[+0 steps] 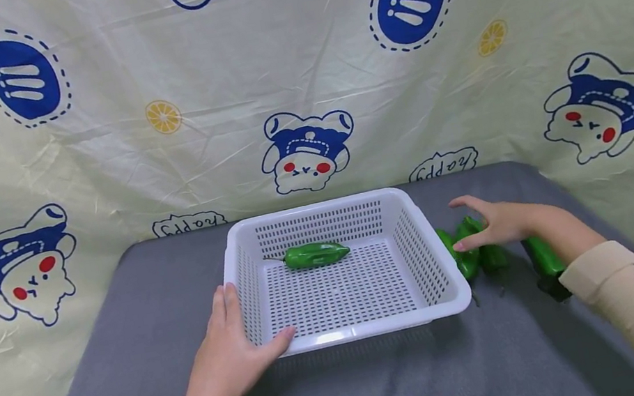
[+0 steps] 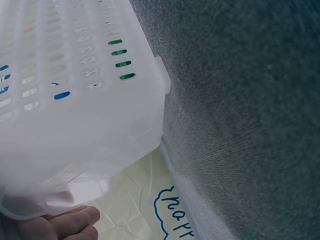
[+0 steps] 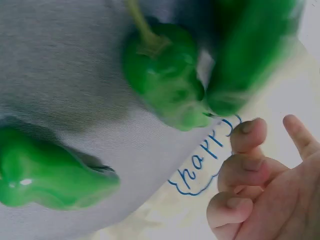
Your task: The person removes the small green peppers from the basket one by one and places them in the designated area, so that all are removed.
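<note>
A white perforated plastic basket (image 1: 347, 333) stands on the grey cloth, with one green pepper (image 1: 316, 255) lying inside towards the back. My left hand (image 1: 231, 351) holds the basket's near left corner, thumb on the front rim and fingers along the left side; the left wrist view shows those fingers (image 2: 75, 222) by the rim. Just right of the basket, my right hand (image 1: 502, 222) hovers over several green peppers (image 1: 467, 265), thumb and fingers spread apart. In the right wrist view its palm (image 3: 285, 205) faces a blurred pepper (image 3: 250, 55) and holds nothing.
Another green pepper (image 1: 544, 255) lies under the right wrist, partly hidden by it. The grey cloth-covered table (image 1: 165, 310) meets a pale printed curtain (image 1: 291, 54) along its back edge.
</note>
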`<state>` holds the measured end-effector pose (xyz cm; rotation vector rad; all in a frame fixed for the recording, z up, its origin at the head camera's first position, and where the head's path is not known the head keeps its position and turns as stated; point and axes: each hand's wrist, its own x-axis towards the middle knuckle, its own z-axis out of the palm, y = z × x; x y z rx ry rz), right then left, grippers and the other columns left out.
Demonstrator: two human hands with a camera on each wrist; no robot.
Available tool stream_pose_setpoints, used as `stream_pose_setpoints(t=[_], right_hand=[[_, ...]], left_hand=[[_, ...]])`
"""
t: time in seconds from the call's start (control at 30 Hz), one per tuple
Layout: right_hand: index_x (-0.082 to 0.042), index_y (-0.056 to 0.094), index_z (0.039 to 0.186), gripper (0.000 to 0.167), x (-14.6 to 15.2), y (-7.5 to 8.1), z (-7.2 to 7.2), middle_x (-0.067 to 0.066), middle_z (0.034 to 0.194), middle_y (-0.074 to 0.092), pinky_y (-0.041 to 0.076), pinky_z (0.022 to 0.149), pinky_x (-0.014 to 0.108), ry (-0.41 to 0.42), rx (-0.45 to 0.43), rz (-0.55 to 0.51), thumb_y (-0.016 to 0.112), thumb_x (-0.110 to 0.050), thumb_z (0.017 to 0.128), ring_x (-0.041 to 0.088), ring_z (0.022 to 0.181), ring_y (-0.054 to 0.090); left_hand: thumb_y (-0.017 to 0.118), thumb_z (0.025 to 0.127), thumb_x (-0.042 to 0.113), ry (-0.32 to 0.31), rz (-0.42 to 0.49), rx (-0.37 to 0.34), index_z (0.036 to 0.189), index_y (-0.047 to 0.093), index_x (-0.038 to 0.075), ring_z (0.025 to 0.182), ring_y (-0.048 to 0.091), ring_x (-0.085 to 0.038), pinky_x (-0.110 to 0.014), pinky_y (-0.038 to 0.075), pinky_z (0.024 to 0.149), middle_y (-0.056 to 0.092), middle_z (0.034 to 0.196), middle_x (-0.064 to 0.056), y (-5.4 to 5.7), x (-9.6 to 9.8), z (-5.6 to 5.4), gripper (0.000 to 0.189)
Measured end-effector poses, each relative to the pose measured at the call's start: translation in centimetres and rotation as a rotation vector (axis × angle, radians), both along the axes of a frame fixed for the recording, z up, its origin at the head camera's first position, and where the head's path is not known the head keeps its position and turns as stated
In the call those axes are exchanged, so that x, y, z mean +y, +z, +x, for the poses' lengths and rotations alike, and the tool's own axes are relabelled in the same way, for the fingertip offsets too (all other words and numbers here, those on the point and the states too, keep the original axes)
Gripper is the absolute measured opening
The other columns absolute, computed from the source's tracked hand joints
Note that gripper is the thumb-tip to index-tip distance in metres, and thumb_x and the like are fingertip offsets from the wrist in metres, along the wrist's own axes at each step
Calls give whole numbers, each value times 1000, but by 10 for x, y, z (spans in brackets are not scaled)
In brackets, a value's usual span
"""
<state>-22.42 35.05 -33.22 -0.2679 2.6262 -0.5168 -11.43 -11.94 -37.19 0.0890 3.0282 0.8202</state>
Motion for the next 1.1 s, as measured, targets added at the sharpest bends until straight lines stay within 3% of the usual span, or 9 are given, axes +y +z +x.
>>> stream_pose_setpoints(t=[0.1, 0.2, 0.33, 0.47, 0.63, 0.9, 1.1], right_hand=[[-15, 12, 156, 99, -3, 11, -5, 24, 107, 60, 48, 72, 43, -15, 15, -11, 67, -60, 86, 31, 90, 60], [-18, 11, 157, 99, -11, 23, -10, 9, 81, 54, 40, 62, 35, -22, 41, -42, 68, -59, 87, 21, 69, 50], [-19, 12, 157, 98, -33, 40, -18, 4, 70, 47, 39, 58, 34, -2, 101, -111, 70, -56, 86, 18, 62, 43], [-21, 15, 156, 97, -65, 52, -25, 6, 76, 51, 41, 61, 34, 50, 135, -140, 70, -57, 85, 20, 68, 48], [-28, 19, 155, 90, -110, 56, -34, 11, 91, 56, 45, 67, 32, 134, 134, -126, 71, -52, 87, 22, 78, 56], [-35, 23, 154, 87, -166, 47, -49, 9, 97, 61, 49, 70, 31, 271, 128, -45, 76, -42, 86, 21, 82, 59], [-36, 23, 153, 85, -194, 31, -60, 11, 124, 61, 51, 86, 39, 312, 65, -19, 76, -37, 87, 23, 97, 59]], left_hand=[[60, 75, 80, 1, -1, -3, 159, 6, 3, 146, 30, -44, -62, 39, 106, 7, 165, -23, 0, 0, 0, 127], [60, 75, 81, 0, -1, -7, 159, 6, 3, 146, 29, -44, -63, 39, 106, 7, 165, -23, 0, 0, 0, 127], [59, 75, 82, -3, -1, -7, 159, 5, 2, 147, 28, -45, -63, 38, 107, 6, 165, -24, 0, -1, 0, 128], [58, 75, 83, -3, -2, -2, 159, 5, 2, 147, 27, -45, -63, 37, 107, 7, 165, -24, 0, -2, 0, 128], [59, 75, 82, -5, 14, 6, 159, 6, 3, 147, 29, -43, -62, 38, 107, 8, 165, -22, -1, -1, 0, 126], [62, 74, 81, -8, 41, 7, 159, 6, 4, 146, 30, -42, -62, 39, 106, 8, 166, -21, -3, -2, -1, 127], [61, 73, 82, -1, 39, 2, 159, 7, 4, 144, 32, -43, -61, 39, 106, 9, 165, -20, -3, -4, 0, 128]])
